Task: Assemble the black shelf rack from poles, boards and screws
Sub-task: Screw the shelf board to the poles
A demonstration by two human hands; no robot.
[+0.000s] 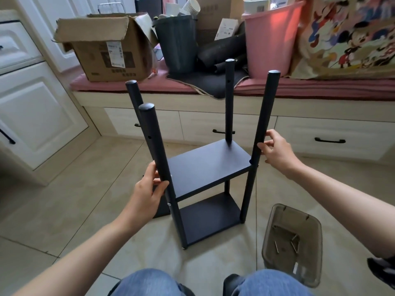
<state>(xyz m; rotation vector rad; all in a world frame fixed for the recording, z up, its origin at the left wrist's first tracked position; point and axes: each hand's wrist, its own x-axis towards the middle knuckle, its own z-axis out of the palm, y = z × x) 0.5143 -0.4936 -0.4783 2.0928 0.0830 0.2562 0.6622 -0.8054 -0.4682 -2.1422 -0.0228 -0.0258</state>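
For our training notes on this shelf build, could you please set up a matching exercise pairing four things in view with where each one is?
Things:
1. left hand
2. right hand
3. clear plastic bin
4. cardboard box

Places:
A. on the pink bench cushion, at the left
B. on the floor tiles, to the right of the rack, with loose screws inside
C. holding the near left pole
D. on the near right pole, above the upper board

Pairs: 1-C, 2-D, 3-B, 4-A
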